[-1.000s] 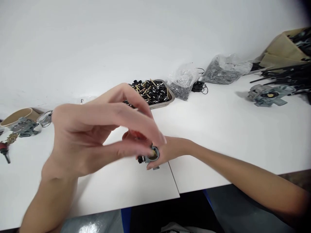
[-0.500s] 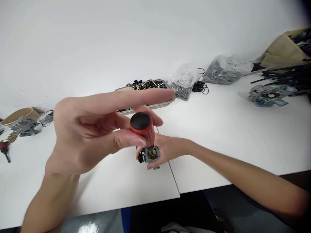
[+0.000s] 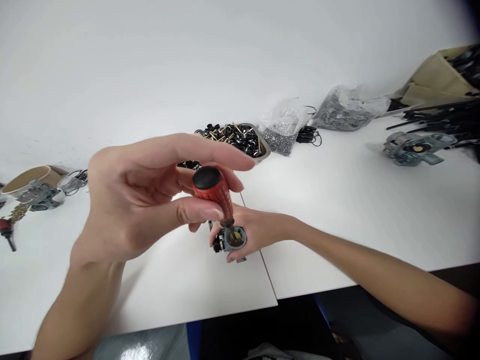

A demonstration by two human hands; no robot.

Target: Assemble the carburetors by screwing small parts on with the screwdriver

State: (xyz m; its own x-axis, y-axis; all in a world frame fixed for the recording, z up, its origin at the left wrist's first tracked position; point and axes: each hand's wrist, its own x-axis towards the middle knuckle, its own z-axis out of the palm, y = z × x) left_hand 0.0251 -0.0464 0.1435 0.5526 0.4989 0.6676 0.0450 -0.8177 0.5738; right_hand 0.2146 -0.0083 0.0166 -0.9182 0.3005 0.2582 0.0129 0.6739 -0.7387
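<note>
My left hand (image 3: 150, 195) grips a red screwdriver (image 3: 219, 197) with a black end cap between thumb and fingers, its index finger reaching past the handle. The screwdriver leans, its shaft pointing down into the round bore of a small grey metal carburetor (image 3: 226, 241). A brass-coloured disc shows inside that bore, and the tip is at or close to it. My right hand (image 3: 253, 230) is wrapped round the carburetor from the right and holds it on the white table (image 3: 240, 285).
Behind my hands is a metal tray (image 3: 265, 150) of small black and brass parts. Plastic bags (image 3: 283, 125) of small parts, black cables and another carburetor (image 3: 418, 148) lie to the right. A further carburetor (image 3: 39, 194) and a red-handled tool (image 3: 6, 230) are at the left.
The screwdriver's handle has tilted and shifted slightly left, showing more of its shaft. My left index finger has curled down and left. My right hand and the carburetor have stayed put.
</note>
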